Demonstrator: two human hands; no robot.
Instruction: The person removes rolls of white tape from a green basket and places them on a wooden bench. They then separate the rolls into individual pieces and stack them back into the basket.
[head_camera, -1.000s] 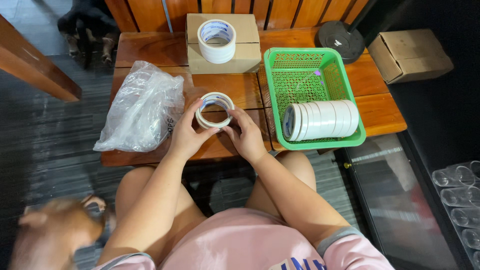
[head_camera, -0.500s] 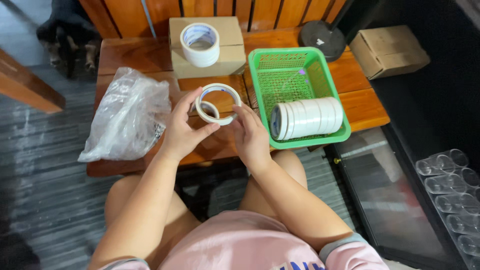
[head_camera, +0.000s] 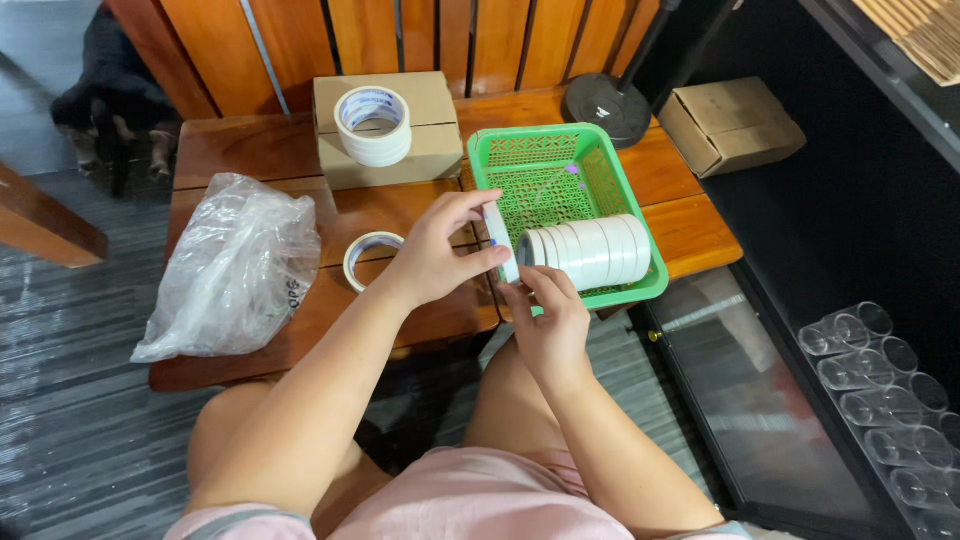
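Note:
My left hand (head_camera: 435, 255) grips a white tape roll (head_camera: 497, 238), held on edge at the left end of a row of several like rolls (head_camera: 590, 252). That row lies on its side in a green plastic basket (head_camera: 478, 160). My right hand (head_camera: 548, 318) comes from below, its thumb and fingertips pinching the same roll's lower edge by the basket's front rim. A thin, nearly spent tape ring (head_camera: 368, 256) lies flat on the wooden table (head_camera: 250, 150), just left of my left wrist.
A larger tape roll (head_camera: 372, 125) sits on a cardboard box (head_camera: 435, 150) at the back. A crumpled clear plastic bag (head_camera: 235, 265) lies at the left. At the right are another cardboard box (head_camera: 730, 120), a black stand base (head_camera: 610, 100) and several clear cups (head_camera: 880, 390) lower down.
Both hands have moved right, from holding a tape ring over the table's middle to the basket's left end. A thin ring now lies on the table.

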